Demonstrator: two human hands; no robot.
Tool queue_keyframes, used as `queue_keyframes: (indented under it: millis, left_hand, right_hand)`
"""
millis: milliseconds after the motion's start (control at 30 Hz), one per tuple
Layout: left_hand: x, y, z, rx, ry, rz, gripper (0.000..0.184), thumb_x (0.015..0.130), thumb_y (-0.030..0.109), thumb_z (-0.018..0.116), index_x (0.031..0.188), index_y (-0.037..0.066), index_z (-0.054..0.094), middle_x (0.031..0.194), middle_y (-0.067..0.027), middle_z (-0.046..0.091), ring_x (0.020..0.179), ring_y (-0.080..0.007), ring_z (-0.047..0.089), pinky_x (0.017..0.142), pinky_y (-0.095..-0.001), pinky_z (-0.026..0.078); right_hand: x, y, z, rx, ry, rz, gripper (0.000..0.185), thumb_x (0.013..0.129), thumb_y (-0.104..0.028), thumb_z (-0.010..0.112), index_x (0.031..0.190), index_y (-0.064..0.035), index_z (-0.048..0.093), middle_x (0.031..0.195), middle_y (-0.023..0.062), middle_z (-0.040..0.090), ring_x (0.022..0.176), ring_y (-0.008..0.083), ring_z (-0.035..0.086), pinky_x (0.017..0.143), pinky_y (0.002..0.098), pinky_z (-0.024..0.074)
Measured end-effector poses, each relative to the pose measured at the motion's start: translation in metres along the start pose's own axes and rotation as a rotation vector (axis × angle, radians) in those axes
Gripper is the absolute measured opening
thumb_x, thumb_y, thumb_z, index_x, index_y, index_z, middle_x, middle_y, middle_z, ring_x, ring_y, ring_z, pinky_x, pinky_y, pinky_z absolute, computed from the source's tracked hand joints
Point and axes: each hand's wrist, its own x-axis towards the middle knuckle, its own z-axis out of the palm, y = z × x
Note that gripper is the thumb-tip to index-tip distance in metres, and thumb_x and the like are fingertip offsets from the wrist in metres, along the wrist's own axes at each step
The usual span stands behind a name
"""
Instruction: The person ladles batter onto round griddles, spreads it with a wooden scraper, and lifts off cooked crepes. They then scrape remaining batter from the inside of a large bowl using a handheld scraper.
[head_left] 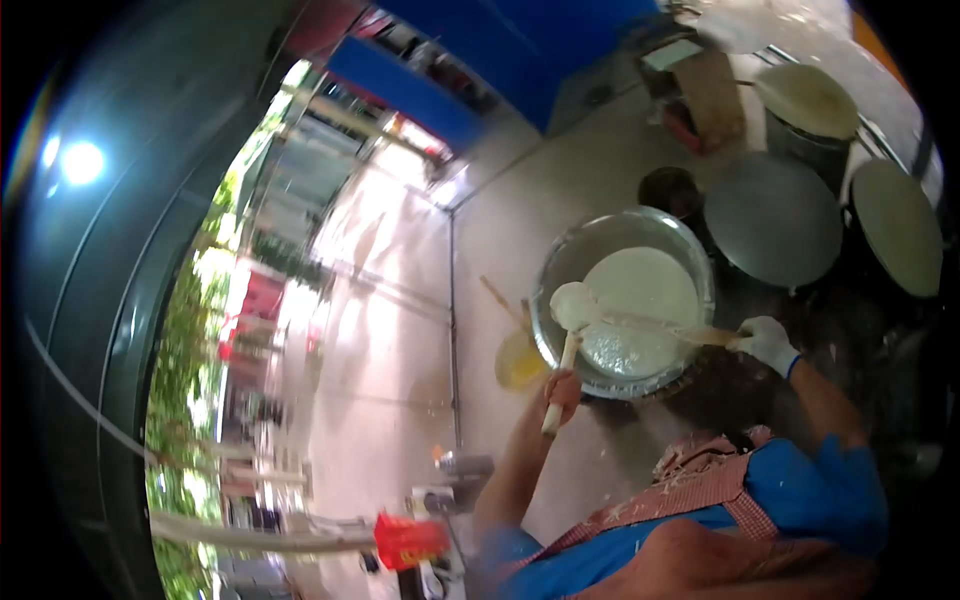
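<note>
A large metal basin (548, 262) holds thick white batter (640, 290). My left hand (563, 393) is bare and closed around the wooden handle of a ladle (573, 306). The ladle's round head is coated white and hangs over the basin's left side. My right hand (768, 345), in a white glove, grips the end of a flat wooden paddle (708, 336) at the basin's right rim. The paddle's far end reaches over the batter toward the ladle; I cannot tell whether the two touch.
Left of the basin stands a small yellowish container (520, 360) with a stick. A dark pot (670, 192), a large round grey lid (773, 220) and other round-topped vessels (897, 228) crowd the right. A cardboard box (708, 100) and blue panels (480, 45) lie beyond.
</note>
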Motion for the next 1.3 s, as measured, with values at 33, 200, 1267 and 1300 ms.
queue_keyframes:
  millis: [33, 200, 1267, 1300]
  left_hand:
    - [-0.004, 0.003, 0.010, 0.043, -0.086, -0.134, 0.040, 0.096, 0.028, 0.044, 0.060, 0.015, 0.034, 0.049, 0.0043, 0.028, 0.035, -0.0058, 0.024, 0.026, -0.0203, 0.023]
    - [0.059, -0.013, 0.025, 1.035, -0.206, 0.357, 0.038, 0.088, 0.033, 0.051, 0.057, 0.020, 0.034, 0.047, 0.0054, 0.027, 0.033, -0.0080, 0.027, 0.028, -0.0234, 0.021]
    - [0.426, -0.203, 0.242, 2.510, 0.102, 1.272, 0.065, 0.083, 0.011, 0.052, 0.143, 0.021, 0.029, 0.104, -0.0201, 0.060, 0.074, -0.0364, 0.060, 0.063, -0.0476, 0.047]
    - [0.450, -0.189, 0.239, 2.455, 0.016, 1.336, 0.066, 0.083, 0.007, 0.050, 0.143, 0.021, 0.029, 0.111, -0.0189, 0.060, 0.071, -0.0369, 0.058, 0.062, -0.0414, 0.047]
  right_hand:
    - [-0.012, -0.006, -0.018, 0.085, -0.026, 0.070, 0.037, 0.069, -0.040, 0.074, 0.076, -0.0045, 0.069, 0.064, 0.0122, 0.064, 0.061, 0.0230, 0.063, 0.058, 0.0342, 0.0469]
    - [-0.035, -0.010, -0.036, 0.537, 0.029, 0.128, 0.042, 0.077, -0.042, 0.068, 0.100, -0.0072, 0.068, 0.079, 0.0102, 0.067, 0.066, 0.0149, 0.061, 0.059, 0.0333, 0.0485]
    - [0.030, 0.240, -0.113, 0.848, 0.877, 0.160, 0.021, 0.080, -0.014, 0.068, 0.097, -0.0024, 0.069, 0.086, 0.0081, 0.068, 0.078, 0.0169, 0.063, 0.073, 0.0302, 0.0499]
    - [0.032, 0.236, -0.111, 0.406, 0.800, 0.303, 0.023, 0.081, -0.022, 0.065, 0.097, -0.0063, 0.069, 0.087, 0.0118, 0.068, 0.078, 0.0215, 0.064, 0.072, 0.0318, 0.0503]
